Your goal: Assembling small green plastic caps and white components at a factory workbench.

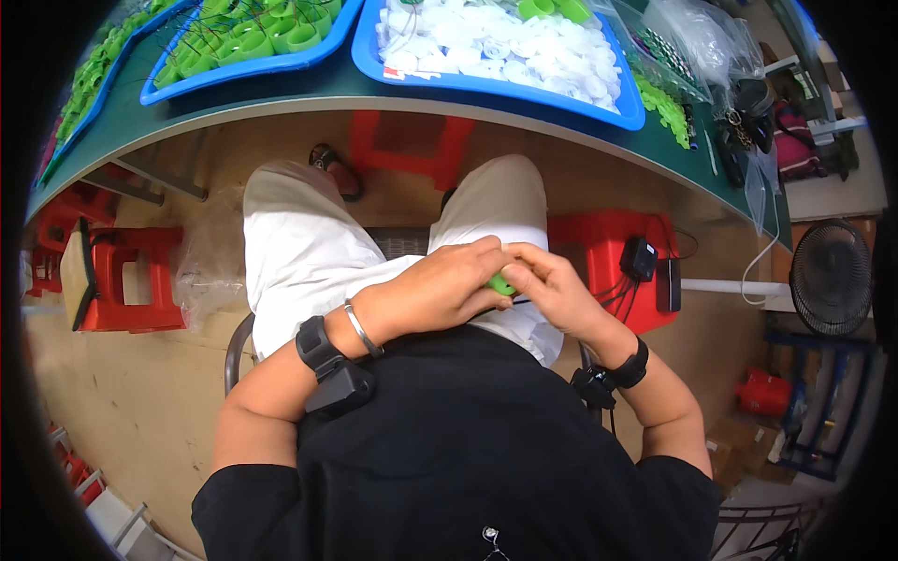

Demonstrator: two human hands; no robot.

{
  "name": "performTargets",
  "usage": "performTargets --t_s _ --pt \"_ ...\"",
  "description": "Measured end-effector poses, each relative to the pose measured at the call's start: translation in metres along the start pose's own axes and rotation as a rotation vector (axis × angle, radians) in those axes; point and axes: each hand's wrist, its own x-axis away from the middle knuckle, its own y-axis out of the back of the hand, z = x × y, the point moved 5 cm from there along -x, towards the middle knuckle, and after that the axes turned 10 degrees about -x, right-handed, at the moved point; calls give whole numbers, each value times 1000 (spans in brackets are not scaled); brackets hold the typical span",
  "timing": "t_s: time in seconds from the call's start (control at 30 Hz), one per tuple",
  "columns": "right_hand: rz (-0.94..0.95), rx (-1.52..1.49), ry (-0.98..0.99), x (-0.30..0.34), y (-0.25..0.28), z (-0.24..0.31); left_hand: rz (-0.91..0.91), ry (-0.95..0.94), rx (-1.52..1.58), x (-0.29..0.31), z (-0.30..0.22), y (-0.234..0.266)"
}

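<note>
We have a small green piece [503, 284] above our lap, partly hidden by the fingers; the fingers of the left hand [438, 283] are narrow and curled around it, holding it from its left side; the fingers of the right hand [558, 292] are bent close, thumb at the upper right edge of the piece, though we cannot tell whether they pinch the piece itself or something small on it. We judge it light, probably smooth moulded plastic, stiff rather than soft; it could turn or slip under damp fingertips, yet seems unlikely to break under an ordinary pinch; we would take hold of it by its outer sides, keeping the fingers off the dark spot that shows on its face. Beyond the fingers stands the desk [683, 170]; ahead and to their left are green cups [253, 42] with thin dark wires among them; straight ahead lie white pieces [505, 51], heaped in a blue tray [561, 103].
</note>
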Motion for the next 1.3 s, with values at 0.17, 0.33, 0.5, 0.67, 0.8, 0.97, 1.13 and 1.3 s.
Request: performTargets --t_s 0.17,0.33,0.5,0.67,0.8,0.97,1.13,1.3 --pt "-256 -90 243 -9 14 14 -227 99 97 -6 2 19" --pt "-389 622 655 6 1 56 -265 188 -4 -3 6 23" --pt "-426 809 683 4 -14 67 -327 125 -232 -2 7 20" --pt "-472 663 474 -7 -9 54 -309 134 -439 -3 5 12" --pt "-306 824 650 -9 -12 51 -277 116 -434 2 8 7" --pt "-371 571 359 -20 -3 42 -305 145 -486 -1 5 12" --pt "-418 8 105 -37 0 25 -401 146 -661 -6 4 24" --pt "-374 659 564 -27 -12 60 -372 85 -750 -11 0 35"
